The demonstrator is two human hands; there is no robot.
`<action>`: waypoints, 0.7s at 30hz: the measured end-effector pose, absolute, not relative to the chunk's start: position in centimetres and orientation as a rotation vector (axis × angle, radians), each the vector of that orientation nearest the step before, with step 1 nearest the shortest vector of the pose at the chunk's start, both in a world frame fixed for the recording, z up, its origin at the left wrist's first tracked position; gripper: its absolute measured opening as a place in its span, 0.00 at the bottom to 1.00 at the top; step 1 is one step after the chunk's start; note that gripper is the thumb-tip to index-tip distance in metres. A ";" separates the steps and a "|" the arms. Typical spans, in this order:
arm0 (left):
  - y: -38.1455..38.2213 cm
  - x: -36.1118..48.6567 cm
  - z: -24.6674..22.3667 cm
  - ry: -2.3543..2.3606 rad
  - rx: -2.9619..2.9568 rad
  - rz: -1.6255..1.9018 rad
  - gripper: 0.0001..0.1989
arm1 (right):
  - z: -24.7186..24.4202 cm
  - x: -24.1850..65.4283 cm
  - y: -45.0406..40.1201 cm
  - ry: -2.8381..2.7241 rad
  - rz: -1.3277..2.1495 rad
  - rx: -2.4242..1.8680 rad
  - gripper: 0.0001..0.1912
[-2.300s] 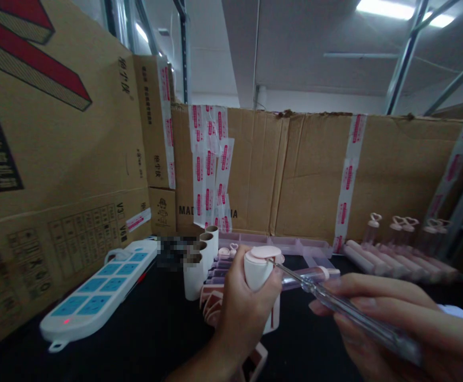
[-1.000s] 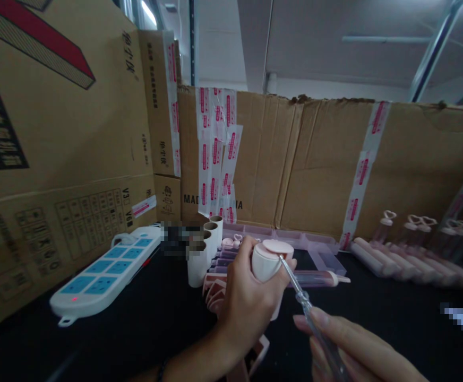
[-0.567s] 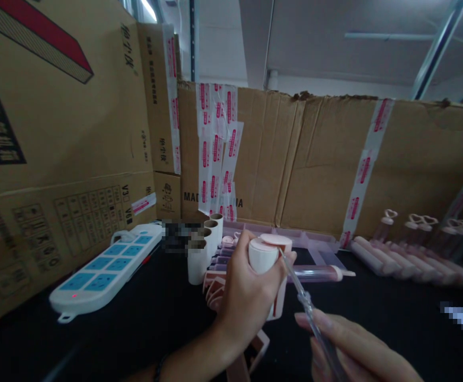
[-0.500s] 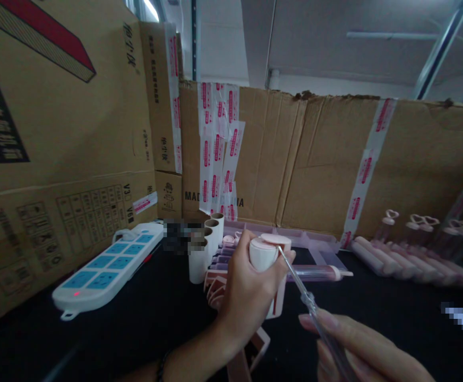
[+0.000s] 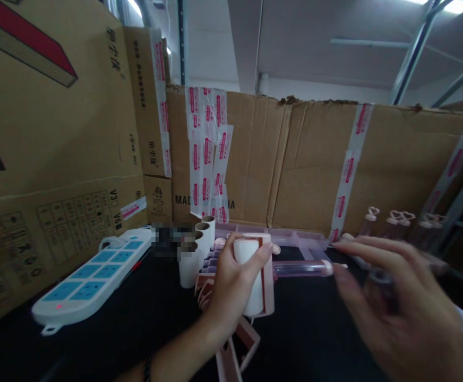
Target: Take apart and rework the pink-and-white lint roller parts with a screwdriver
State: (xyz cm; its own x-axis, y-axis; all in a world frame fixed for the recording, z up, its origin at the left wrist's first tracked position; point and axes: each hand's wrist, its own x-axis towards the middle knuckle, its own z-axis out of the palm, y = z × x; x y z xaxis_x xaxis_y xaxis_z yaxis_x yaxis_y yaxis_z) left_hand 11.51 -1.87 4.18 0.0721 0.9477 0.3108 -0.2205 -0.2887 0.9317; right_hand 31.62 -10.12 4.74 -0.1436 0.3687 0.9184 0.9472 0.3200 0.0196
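My left hand (image 5: pixel 231 276) is closed around an upright white cylinder (image 5: pixel 251 297) with a pale top, together with the pink plastic frame (image 5: pixel 269 286) behind it. A small pale pink disc (image 5: pixel 275 249) shows at the frame's right side. My right hand (image 5: pixel 406 297) is raised on the right, smeared by motion, with thumb and forefinger apart. A greyish, tube-like thing (image 5: pixel 380 278) shows between its thumb and fingers; whether the hand grips it is unclear. Beyond the frame lies a clear pinkish tube (image 5: pixel 303 269) with a pink end.
White hollow tubes (image 5: pixel 189 268) stand left of my left hand. A white power strip (image 5: pixel 88 281) with blue sockets lies further left. Pink frame parts (image 5: pixel 249 339) lie below my wrist. Heart-topped tubes (image 5: pixel 402 218) stand at the right. A cardboard wall (image 5: pixel 307 164) closes off the back.
My right hand has moved up and away from the cylinder; the thin metal-tipped tool no longer shows at its top. The flat pink disc is off the cylinder's top. The view has shifted right.
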 end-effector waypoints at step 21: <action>-0.7 11.7 4.0 1.010 1.589 1.416 0.18 | 3.6 31.2 -9.3 -2.164 -0.846 -1.193 0.25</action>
State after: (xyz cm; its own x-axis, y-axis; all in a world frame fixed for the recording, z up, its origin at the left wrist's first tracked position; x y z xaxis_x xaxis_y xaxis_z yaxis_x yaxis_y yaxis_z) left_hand 11.75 -0.72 4.01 0.0696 0.9186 0.3890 0.0686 -0.3934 0.9168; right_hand 31.17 -9.29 3.59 -0.4739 0.5414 0.6945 0.8689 0.4158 0.2687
